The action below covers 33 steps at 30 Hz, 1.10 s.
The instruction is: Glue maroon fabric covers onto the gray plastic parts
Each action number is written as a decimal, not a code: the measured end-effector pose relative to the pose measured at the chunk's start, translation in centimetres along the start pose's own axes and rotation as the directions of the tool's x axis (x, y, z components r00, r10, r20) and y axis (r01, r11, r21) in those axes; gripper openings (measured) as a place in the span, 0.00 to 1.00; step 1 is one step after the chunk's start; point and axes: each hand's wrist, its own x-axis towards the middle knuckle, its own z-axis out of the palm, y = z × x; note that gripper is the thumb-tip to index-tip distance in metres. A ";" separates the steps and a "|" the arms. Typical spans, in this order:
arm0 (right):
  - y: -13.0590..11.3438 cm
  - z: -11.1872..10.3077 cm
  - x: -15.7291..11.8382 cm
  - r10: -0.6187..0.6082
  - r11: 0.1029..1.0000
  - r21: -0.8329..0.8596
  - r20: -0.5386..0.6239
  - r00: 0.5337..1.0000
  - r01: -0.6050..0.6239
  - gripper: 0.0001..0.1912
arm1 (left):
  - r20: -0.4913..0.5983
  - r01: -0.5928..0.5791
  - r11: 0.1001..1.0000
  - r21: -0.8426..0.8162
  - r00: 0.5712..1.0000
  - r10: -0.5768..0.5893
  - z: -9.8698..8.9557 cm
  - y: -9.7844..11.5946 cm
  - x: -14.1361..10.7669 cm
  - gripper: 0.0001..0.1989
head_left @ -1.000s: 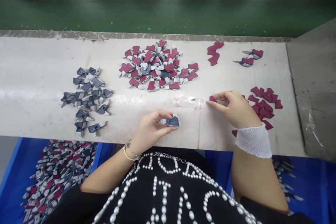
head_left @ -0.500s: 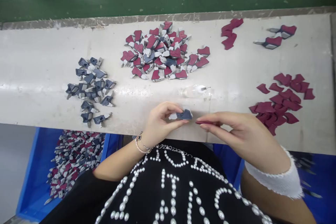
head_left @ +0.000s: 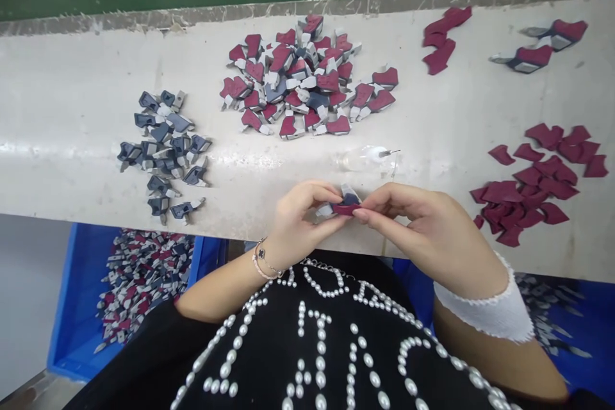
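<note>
Near the front edge of the table, my left hand point(head_left: 310, 214) is closed on a dark blue and light grey plastic piece point(head_left: 351, 198). My right hand point(head_left: 408, 221) pinches a thin maroon piece point(head_left: 344, 209), which lies against the blue piece's near side; whether it is seated cannot be seen. Fingertips hide part of both. Just beyond the hands lies a clear bottle with a thin metal tip point(head_left: 372, 154). Loose maroon pieces point(head_left: 542, 182) spread to the right of my right hand. To the left sits a group of blue-grey pieces point(head_left: 168, 157).
A heap of blue-grey pieces with maroon faces point(head_left: 293, 80) lies at the back middle of the table point(head_left: 72, 128). Farther right are several maroon pieces point(head_left: 439, 45) and two joined pieces point(head_left: 533, 57). Below the edge stands a filled blue bin point(head_left: 72, 307), with another blue bin point(head_left: 589, 314) at right.
My right hand has moved left and brought the maroon piece against the blue-grey piece in my left hand. That piece has turned, and the view has shifted slightly.
</note>
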 end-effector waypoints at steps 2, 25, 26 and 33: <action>0.0 -0.2 0.2 0.010 1.000 -0.014 0.007 1.000 -0.010 0.11 | 0.001 -0.053 0.998 0.035 0.999 0.053 0.0 -0.1 0.1 0.12; 0.1 -1.7 0.4 0.051 0.994 0.087 0.163 0.985 -0.065 0.09 | 0.094 -0.253 0.966 0.060 0.964 0.247 -1.0 0.6 0.6 0.14; 0.1 -1.8 0.4 0.029 0.993 0.104 0.193 0.981 -0.050 0.09 | 0.090 -0.258 0.965 0.035 0.963 0.254 -1.1 0.6 0.7 0.14; -0.3 -1.6 0.4 -0.044 0.978 0.208 0.270 0.962 -0.013 0.11 | 0.077 -0.198 0.977 -0.076 0.976 0.203 -1.4 0.9 0.7 0.15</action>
